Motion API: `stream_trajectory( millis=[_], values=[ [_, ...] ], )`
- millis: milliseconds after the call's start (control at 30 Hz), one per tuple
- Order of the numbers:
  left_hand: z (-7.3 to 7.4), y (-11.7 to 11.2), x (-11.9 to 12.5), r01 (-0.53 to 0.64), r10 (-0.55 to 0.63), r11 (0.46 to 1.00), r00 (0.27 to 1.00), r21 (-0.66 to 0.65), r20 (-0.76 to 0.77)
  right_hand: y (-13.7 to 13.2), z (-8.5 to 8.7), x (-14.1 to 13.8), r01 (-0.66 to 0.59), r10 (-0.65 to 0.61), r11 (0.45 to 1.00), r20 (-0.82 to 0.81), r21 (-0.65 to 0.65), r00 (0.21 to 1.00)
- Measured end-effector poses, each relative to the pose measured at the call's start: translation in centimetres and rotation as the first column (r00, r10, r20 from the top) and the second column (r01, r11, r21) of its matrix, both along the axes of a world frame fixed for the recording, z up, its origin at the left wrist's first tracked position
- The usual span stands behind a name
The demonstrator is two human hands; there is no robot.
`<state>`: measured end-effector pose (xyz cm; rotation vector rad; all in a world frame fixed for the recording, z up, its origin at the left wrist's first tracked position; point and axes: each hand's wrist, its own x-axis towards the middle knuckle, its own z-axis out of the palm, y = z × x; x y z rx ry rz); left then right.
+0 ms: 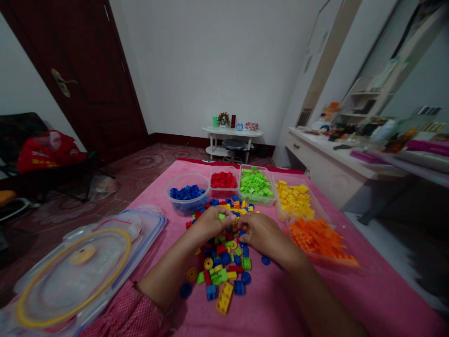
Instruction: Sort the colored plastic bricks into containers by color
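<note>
A loose pile of mixed coloured bricks [224, 262] lies on the pink cloth [280, 304] in front of me. My left hand [208, 224] rests on the far side of the pile with its fingers curled round some small bricks. My right hand [261, 234] sits beside it, fingers bent and pinched on small pieces I cannot make out. The fingertips of both hands nearly meet over the pile. A yellow flat brick [224, 298] lies at the near edge of the pile.
Behind the pile stand sorted containers: blue bricks in a round bowl [187, 194], red bricks [223, 180], green bricks [255, 183], yellow bricks [294, 199], orange bricks [321, 238]. Clear plastic lids [77, 267] lie at the left. A white desk [336, 159] stands to the right.
</note>
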<state>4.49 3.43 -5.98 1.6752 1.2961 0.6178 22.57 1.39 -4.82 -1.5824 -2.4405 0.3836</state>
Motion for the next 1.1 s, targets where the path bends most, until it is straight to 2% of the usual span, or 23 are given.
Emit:
stream_trajectory(
  millis=[67, 167, 267, 367, 467, 567, 667, 767, 833, 967, 1100],
  values=[
    [-0.3, 0.4, -0.2, -0.014, 0.023, 0.997, 0.993, -0.07, 0.117, -0.3, -0.4, -0.2, -0.029, 0.03, 0.999, 0.028, -0.015, 0.999],
    [-0.4, 0.9, -0.8, -0.008, 0.001, 0.999, 0.988, 0.044, 0.157, -0.5, -0.4, -0.4, -0.031, 0.031, 0.999, 0.051, -0.016, 0.998],
    [-0.2, 1.3, -1.4, -0.028, 0.024, 0.984, 0.999, 0.178, 0.027, -0.9, 0.4, -0.7, -0.023, 0.023, 1.0, 0.052, -0.013, 0.998],
    [-0.1, 1.6, -1.9, -0.042, 0.069, 0.97, 0.992, 0.241, -0.106, -1.3, 1.2, -1.1, -0.023, 0.023, 1.0, 0.043, -0.008, 0.999],
    [0.0, 1.8, -2.6, -0.012, 0.061, 0.957, 0.985, 0.29, -0.159, -1.5, 1.2, -1.7, -0.018, 0.015, 0.998, 0.052, 0.055, 0.999],
    [0.6, 1.4, -3.3, 0.117, -0.055, 0.963, 0.967, 0.243, -0.249, -1.7, 0.8, -2.6, -0.078, 0.071, 0.994, 0.085, 0.076, 0.994],
    [2.0, 0.2, -3.4, 0.263, -0.188, 0.955, 0.895, 0.137, -0.405, -1.7, 0.1, -3.3, -0.087, 0.081, 0.995, 0.117, 0.046, 0.99],
    [3.0, -1.0, -2.7, 0.276, -0.165, 0.953, 0.822, 0.127, -0.545, -1.5, -0.5, -3.5, -0.06, 0.055, 0.997, 0.126, 0.04, 0.99],
    [3.1, -1.4, -2.2, 0.279, -0.162, 0.952, 0.808, 0.125, -0.567, -1.4, -0.9, -3.3, -0.053, 0.047, 0.997, 0.126, 0.048, 0.991],
    [2.3, -1.0, -2.0, 0.265, -0.154, 0.953, 0.843, 0.148, -0.516, -1.1, -1.3, -2.8, -0.048, 0.046, 0.998, 0.056, 0.045, 0.997],
    [2.1, -0.1, -2.7, 0.21, -0.091, 0.955, 0.879, 0.208, -0.469, -0.9, -0.8, -2.9, -0.02, 0.026, 0.997, -0.075, 0.077, 0.997]
  ],
)
